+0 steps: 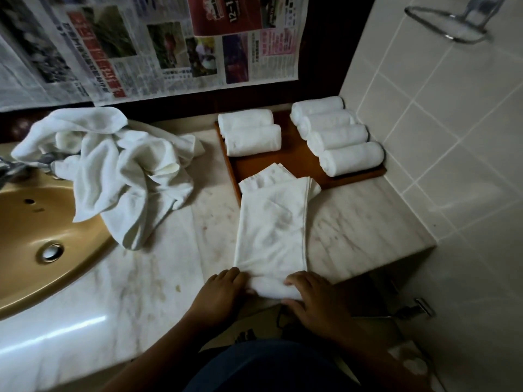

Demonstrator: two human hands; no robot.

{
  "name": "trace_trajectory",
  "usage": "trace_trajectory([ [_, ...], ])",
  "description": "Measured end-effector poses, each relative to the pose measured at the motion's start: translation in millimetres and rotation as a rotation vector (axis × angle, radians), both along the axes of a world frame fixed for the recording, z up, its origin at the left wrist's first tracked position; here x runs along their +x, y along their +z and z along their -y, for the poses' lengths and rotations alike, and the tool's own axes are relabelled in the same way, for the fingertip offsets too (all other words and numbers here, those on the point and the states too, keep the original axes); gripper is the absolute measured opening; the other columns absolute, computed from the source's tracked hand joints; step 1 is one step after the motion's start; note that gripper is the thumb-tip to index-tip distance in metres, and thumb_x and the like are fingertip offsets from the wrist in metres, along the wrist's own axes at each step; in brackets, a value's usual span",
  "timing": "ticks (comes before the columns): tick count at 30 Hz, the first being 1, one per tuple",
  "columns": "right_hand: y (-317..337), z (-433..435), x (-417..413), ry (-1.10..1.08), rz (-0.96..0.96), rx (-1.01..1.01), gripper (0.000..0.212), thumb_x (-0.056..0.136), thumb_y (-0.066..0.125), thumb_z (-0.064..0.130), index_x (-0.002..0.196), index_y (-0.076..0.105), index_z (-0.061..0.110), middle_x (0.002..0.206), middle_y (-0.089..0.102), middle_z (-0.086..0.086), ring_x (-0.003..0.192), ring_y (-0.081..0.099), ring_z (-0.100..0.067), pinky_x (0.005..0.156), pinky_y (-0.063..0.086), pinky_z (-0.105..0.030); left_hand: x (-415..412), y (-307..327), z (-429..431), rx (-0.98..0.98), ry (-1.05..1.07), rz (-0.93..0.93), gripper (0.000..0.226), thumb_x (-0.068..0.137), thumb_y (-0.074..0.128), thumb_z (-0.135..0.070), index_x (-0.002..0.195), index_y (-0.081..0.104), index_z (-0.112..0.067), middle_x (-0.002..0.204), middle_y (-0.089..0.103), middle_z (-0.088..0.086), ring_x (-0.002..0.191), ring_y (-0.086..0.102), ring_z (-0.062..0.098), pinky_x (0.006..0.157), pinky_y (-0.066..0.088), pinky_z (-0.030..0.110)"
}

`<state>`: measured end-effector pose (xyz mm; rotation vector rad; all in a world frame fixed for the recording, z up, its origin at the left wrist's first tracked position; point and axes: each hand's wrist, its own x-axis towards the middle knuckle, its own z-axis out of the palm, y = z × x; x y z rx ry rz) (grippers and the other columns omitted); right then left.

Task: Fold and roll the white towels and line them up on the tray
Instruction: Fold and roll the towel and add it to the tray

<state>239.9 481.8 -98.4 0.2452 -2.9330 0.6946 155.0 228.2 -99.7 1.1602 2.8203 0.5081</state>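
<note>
Right now I see both hands at the near end of the folded towel [273, 222], which lies as a long strip on the marble counter [359, 222]. The left hand [226, 287] curls its fingers onto the left side of the small roll at that end. The right hand [314, 295] grips the right side, fingers on top and thumb beneath. Beyond the fingertips the strip runs away until its far end overlaps the near edge of the wooden tray [297, 162]. Further past the fingers, two rolled towels [249, 134] lie on the tray's left part and four rolled towels [336, 134] on its right. Left of the left fingers, a heap of loose towels [119, 165] drapes over the sink [28, 236] rim.
</note>
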Motion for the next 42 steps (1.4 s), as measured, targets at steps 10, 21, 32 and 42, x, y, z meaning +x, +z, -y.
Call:
trace_trajectory([
  [10,11.9,13.0,-17.6,-0.050,0.046,0.089,0.040,0.100,0.038,0.050,0.089,0.065,0.023,0.085,0.062,0.002,0.073,0.059,-0.021,0.065,0.042,-0.033,-4.6,25.0,-21.3,-0.062,0.315,0.279,0.035,0.104,0.028,-0.047,0.096,0.057,-0.029,0.092,0.068,-0.001,0.087,0.066,0.019,0.072,0.050,0.031],
  [21,7.7,17.4,-26.7,-0.160,0.043,0.013,0.040,0.100,0.033,0.044,0.074,0.052,0.021,0.065,0.059,0.000,0.057,0.057,-0.020,0.053,0.037,-0.031,12.9,-4.0,-1.5,0.064,0.118,-0.029,0.046,0.098,0.032,-0.059,0.110,0.051,-0.019,0.110,0.055,0.005,0.085,0.057,0.022,0.050,0.049,0.032],
  [32,-4.6,26.7,-3.2,-0.149,-0.086,0.156,0.033,0.093,0.050,0.049,0.105,0.062,0.022,0.101,0.060,-0.001,0.084,0.058,-0.021,0.065,0.049,-0.036,-1.6,10.8,-11.6,-0.075,0.190,-0.019,0.040,0.098,0.026,-0.052,0.091,0.055,-0.026,0.078,0.060,-0.004,0.063,0.063,0.021,0.049,0.048,0.032],
  [42,-4.3,13.5,-17.4,-0.104,-0.004,0.087,0.056,0.098,0.032,0.069,0.104,0.065,0.024,0.095,0.061,0.004,0.085,0.058,-0.020,0.070,0.050,-0.035,1.7,-12.3,-2.2,0.035,0.069,-0.143,0.056,0.098,0.035,-0.063,0.118,0.054,-0.014,0.115,0.056,0.009,0.091,0.056,0.026,0.063,0.054,0.037],
])
